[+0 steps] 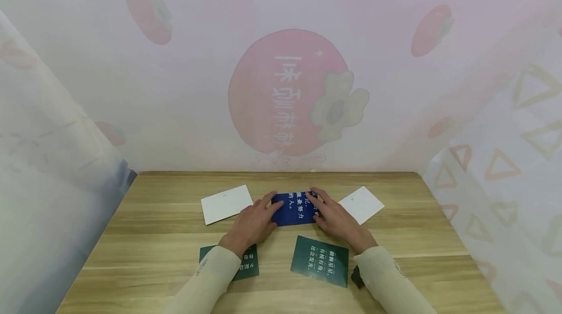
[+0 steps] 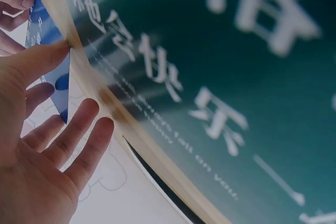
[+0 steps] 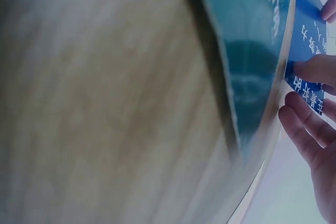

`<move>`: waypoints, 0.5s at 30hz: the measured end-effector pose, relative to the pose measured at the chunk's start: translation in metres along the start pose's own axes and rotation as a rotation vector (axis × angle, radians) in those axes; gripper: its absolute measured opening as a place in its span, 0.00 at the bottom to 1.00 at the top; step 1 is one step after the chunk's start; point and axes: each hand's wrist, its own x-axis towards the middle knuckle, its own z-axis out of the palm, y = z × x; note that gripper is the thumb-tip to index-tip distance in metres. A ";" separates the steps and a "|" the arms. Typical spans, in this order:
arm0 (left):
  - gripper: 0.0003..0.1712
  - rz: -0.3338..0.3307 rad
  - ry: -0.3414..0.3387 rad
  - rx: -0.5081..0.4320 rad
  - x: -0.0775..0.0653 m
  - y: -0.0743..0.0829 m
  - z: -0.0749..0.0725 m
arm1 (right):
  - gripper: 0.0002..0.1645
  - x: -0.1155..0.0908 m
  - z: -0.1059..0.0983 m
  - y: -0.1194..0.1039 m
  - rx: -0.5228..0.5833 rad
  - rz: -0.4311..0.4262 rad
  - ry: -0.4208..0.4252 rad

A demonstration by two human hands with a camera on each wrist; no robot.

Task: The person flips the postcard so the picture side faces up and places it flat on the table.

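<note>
A dark blue card (image 1: 290, 214) with white writing lies between the two hands near the back of the wooden table. At its left end, my left hand (image 1: 252, 222) holds it with thumb and fingertips; in the left wrist view the outer fingers stand free of the blue card (image 2: 61, 90). The right hand (image 1: 337, 219) holds the opposite end, its thumb on the printed face. Two fingers extend past the edge of the blue card (image 3: 306, 40) in the right wrist view. What lies under the card is hidden.
White cards lie beyond each hand, one left (image 1: 226, 205) and one right (image 1: 362, 205). Nearer are two green cards, the left one (image 1: 251, 264) partly under the sleeve, the right one (image 1: 320, 261) uncovered. A small dark object (image 1: 357, 278) sits by the right sleeve. Printed curtains surround the table (image 1: 145, 255).
</note>
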 end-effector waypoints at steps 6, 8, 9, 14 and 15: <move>0.36 -0.005 -0.001 -0.012 0.000 -0.001 0.002 | 0.40 0.000 0.001 0.001 0.007 0.009 -0.018; 0.36 -0.009 -0.013 -0.017 0.000 -0.001 0.001 | 0.40 -0.001 0.002 0.000 0.007 0.010 -0.020; 0.36 -0.013 -0.022 -0.024 0.000 -0.001 0.001 | 0.39 -0.001 0.002 0.000 0.006 0.010 -0.022; 0.34 -0.032 -0.048 -0.072 0.001 -0.001 -0.002 | 0.37 -0.003 0.000 -0.001 0.002 0.016 -0.041; 0.33 -0.035 -0.051 -0.081 0.001 -0.001 -0.002 | 0.36 -0.003 -0.001 -0.001 0.000 0.022 -0.050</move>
